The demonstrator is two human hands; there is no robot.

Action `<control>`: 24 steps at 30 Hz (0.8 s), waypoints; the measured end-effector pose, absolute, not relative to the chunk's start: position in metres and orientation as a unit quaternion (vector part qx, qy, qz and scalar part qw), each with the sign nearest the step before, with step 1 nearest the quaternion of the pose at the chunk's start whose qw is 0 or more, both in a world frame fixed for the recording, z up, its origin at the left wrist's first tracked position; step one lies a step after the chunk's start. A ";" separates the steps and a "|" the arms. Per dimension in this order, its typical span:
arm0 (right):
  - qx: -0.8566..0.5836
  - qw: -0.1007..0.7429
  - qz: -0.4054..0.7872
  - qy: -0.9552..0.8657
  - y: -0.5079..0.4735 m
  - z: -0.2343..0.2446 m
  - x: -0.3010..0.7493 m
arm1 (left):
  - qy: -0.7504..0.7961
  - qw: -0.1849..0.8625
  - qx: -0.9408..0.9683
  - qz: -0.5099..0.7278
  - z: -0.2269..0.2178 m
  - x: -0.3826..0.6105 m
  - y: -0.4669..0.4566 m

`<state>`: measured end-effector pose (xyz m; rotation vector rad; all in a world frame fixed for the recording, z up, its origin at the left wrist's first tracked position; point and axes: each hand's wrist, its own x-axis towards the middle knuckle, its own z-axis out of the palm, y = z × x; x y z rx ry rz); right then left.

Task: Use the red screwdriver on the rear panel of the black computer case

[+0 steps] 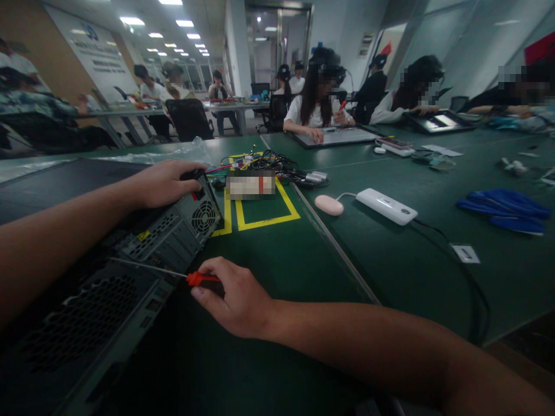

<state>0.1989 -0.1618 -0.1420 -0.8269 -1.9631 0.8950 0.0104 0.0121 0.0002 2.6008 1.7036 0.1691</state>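
Note:
A black desktop computer case (pixel 177 231) lies on the left with its rear panel, round fan grille and vent holes facing me. Over the case's far upper corner sits my left hand (pixel 173 180), its fingers curled round the edge. My right hand (pixel 236 294) is wrapped around the red and black handle of a screwdriver (pixel 202 280) in front of the rear panel. The long thin shaft points left across the panel; where exactly its tip rests is too dark to tell.
Cables (pixel 277 160) lie heaped beyond the case, near yellow tape (pixel 269 224) on the green table. To the right are a white power bank (pixel 385 206), a pink rounded gadget (pixel 328 204) and blue gloves (pixel 503 208). Across the table, a person (pixel 321 107) works at a flat panel.

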 end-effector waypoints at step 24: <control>-0.320 0.420 0.319 -0.787 -0.161 -0.140 0.200 | 0.544 0.019 0.837 0.058 -0.001 0.009 0.013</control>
